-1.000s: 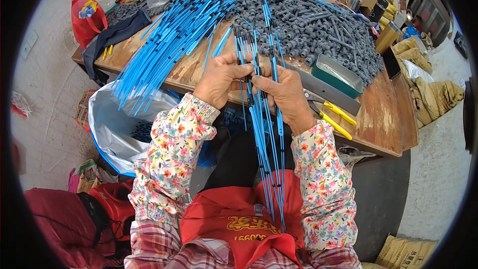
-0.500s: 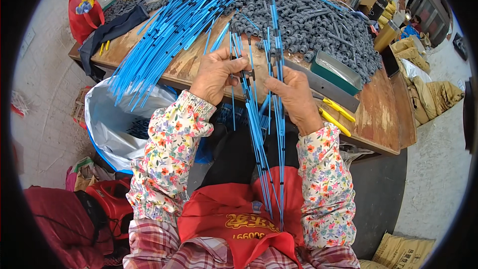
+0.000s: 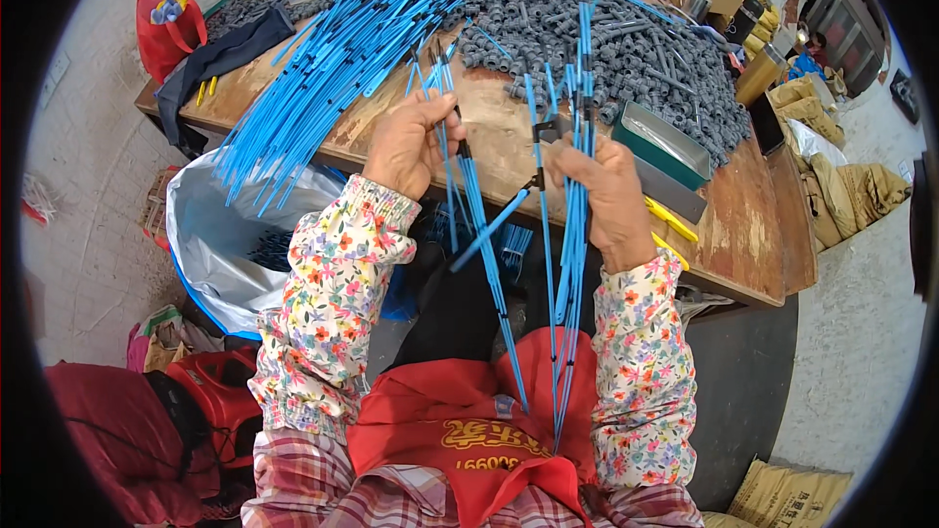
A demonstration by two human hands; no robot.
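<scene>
My left hand [image 3: 414, 144] is closed on a few thin blue rods [image 3: 476, 198] with black joints, which slant down toward my lap. In my right hand [image 3: 599, 188] is a larger bunch of similar blue rods [image 3: 573, 264], gripped between thumb and fingers and standing roughly upright. Between the hands, one short blue rod [image 3: 497, 227] with a dark fitting sticks out sideways from the right bunch. The lower ends of both bunches hang in front of the red apron [image 3: 445, 406]. My fingers partly hide where the rods are gripped.
A wooden table [image 3: 753, 235] carries a pile of blue rods [image 3: 337, 68] and a heap of grey plastic fittings [image 3: 616, 39]. Yellow-handled pliers [image 3: 670, 220] and a green tray [image 3: 665, 142] lie at right. An open silver-lined bag [image 3: 210, 235] stands left of my knees.
My hands have moved apart, the left slightly left and the right to the right, each with rods. The two bunches are now separated, and a short rod juts between them.
</scene>
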